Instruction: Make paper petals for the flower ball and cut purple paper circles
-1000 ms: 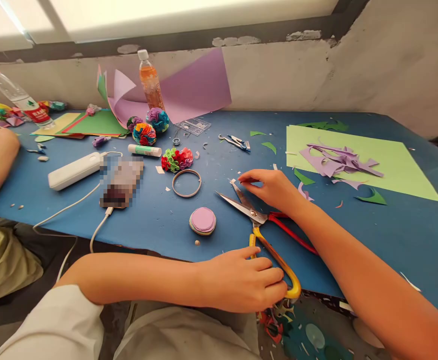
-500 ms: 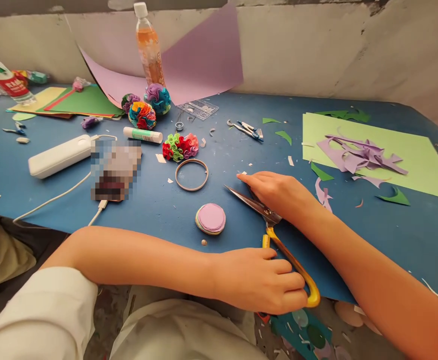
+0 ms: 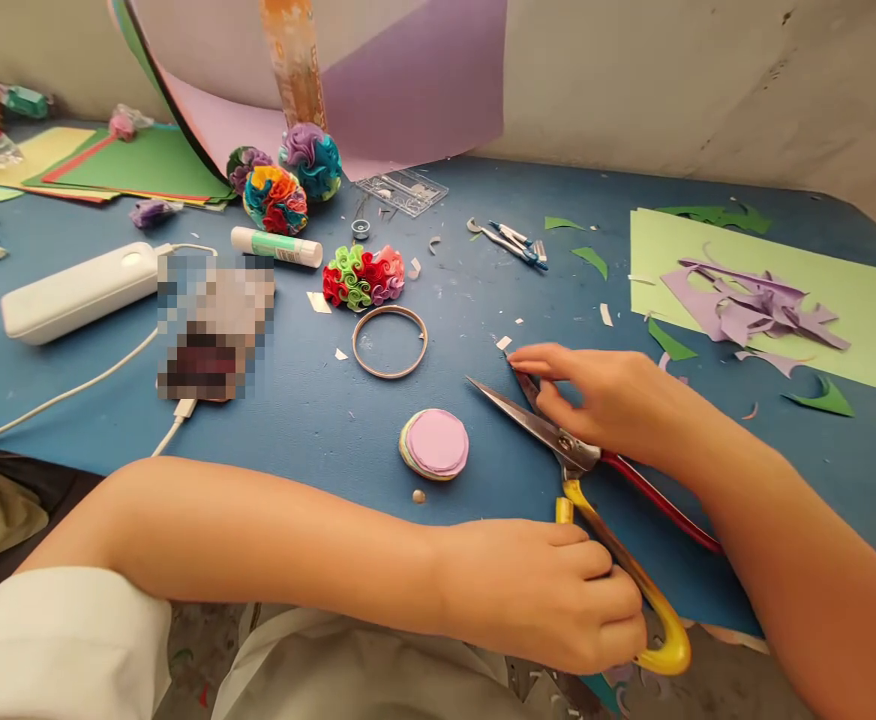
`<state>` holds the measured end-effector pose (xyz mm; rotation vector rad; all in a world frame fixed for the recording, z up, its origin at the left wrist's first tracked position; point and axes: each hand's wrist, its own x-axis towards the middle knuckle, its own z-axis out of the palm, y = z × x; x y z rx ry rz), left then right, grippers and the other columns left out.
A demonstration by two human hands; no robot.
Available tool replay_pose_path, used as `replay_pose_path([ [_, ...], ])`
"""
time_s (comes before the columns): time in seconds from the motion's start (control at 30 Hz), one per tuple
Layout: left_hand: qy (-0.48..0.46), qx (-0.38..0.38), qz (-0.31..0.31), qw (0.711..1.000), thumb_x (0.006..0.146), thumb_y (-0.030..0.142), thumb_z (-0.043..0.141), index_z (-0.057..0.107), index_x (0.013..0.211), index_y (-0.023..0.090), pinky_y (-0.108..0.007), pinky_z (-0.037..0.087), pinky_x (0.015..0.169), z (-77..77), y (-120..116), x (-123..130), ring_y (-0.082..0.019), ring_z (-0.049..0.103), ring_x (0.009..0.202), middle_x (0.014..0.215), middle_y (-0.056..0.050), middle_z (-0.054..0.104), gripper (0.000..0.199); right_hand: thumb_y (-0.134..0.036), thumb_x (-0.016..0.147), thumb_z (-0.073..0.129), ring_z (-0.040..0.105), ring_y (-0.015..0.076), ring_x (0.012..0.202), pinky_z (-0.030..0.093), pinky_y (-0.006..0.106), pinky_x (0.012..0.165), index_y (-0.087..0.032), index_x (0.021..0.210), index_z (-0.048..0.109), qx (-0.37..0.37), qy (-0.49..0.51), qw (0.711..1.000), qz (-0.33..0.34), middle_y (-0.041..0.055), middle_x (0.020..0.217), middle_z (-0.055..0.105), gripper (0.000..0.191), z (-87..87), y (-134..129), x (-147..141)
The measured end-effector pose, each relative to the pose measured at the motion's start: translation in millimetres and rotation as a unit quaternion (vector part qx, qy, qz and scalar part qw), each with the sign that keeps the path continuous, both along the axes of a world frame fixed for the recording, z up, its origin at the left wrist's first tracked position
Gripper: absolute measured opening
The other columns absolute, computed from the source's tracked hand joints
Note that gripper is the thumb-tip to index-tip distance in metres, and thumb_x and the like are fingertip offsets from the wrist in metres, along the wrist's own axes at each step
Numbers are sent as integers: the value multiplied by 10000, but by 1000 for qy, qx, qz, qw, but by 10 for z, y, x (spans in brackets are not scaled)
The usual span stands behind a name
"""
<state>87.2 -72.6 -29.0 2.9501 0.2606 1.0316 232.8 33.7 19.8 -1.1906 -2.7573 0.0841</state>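
Note:
A pair of scissors point(image 3: 519, 415) with one yellow and one red handle lies over the table's front edge, its blades parted. My left hand point(image 3: 550, 595) reaches across from the left and is closed around the yellow handle. At the far blade, the thumb and fingers of my right hand point(image 3: 610, 400) pinch close to its tip; its palm covers part of that blade. The red handle passes below my right wrist. Left of the blades sits a stack of round paper discs point(image 3: 436, 443), pink on top. Behind it lies a thin ring point(image 3: 391, 342).
Curled-paper flower balls point(image 3: 277, 198), a glue stick point(image 3: 277, 247), a phone point(image 3: 220, 325) and a white power bank point(image 3: 82, 293) are on the left. Purple scraps point(image 3: 764, 300) lie on a light green sheet point(image 3: 869, 310) at right. A drink bottle point(image 3: 295, 65) stands at the back.
My right hand has changed from lying flatter over the blades to pinching near the far blade's tip, and the red handle now shows. My left hand keeps the yellow handle. The view has shifted slightly.

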Motion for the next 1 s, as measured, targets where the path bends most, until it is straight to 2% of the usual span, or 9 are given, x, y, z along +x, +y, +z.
replay_pose_path([
  [0.1,15,-12,-5,1000,943,82,397,728,914,90,-286,456,689,8,-11,-1,-133,610,689,881,-85,706,332,-265,810,513,709,177,751,569,298,699,-183,1159,563,-115,156,978,-71,39,904,747,362,-14,87,49],
  [0.2,39,-27,-13,999,947,77,370,722,949,85,-289,466,706,26,-18,-3,-141,625,722,918,-101,707,352,-323,797,559,699,174,740,577,316,731,-212,1122,577,-144,202,965,-84,25,872,735,344,-47,127,49],
  [0.37,75,-47,-27,996,946,61,344,713,952,90,-280,479,736,67,-11,-13,-140,641,767,955,-117,699,371,-262,836,537,676,160,646,548,306,719,-236,1131,602,-74,132,987,-59,2,829,736,304,-103,110,36],
  [0.47,68,-48,-22,996,939,59,355,719,930,89,-280,481,720,72,-13,-16,-144,645,753,933,-112,703,365,-238,868,497,692,174,694,513,282,651,-244,1124,607,-7,72,997,-35,12,857,740,279,-130,95,29],
  [0.57,42,-41,-14,998,930,73,394,726,902,87,-286,481,708,64,-20,-16,-147,642,723,900,-101,709,334,-249,904,435,689,187,713,465,270,592,-234,1055,623,64,14,998,-12,30,817,733,241,-151,88,15],
  [0.67,19,-35,-4,999,916,77,430,733,887,87,-290,478,704,53,-25,-13,-146,636,702,886,-93,715,304,-255,906,411,656,186,642,413,267,536,-219,987,618,103,-20,994,-11,32,725,700,224,-156,88,1],
  [0.83,6,-35,2,999,913,77,424,734,876,86,-296,478,704,42,-25,-7,-145,623,675,870,-93,716,313,-276,895,422,596,178,549,367,268,481,-198,949,561,92,-30,995,-36,24,672,651,168,-140,100,8],
  [1.0,17,-41,-3,999,927,82,402,724,878,82,-297,478,707,48,-23,-9,-143,624,683,887,-107,706,325,-275,893,434,614,187,592,463,299,575,-223,943,477,26,48,997,-53,44,791,689,84,-132,114,43],
])
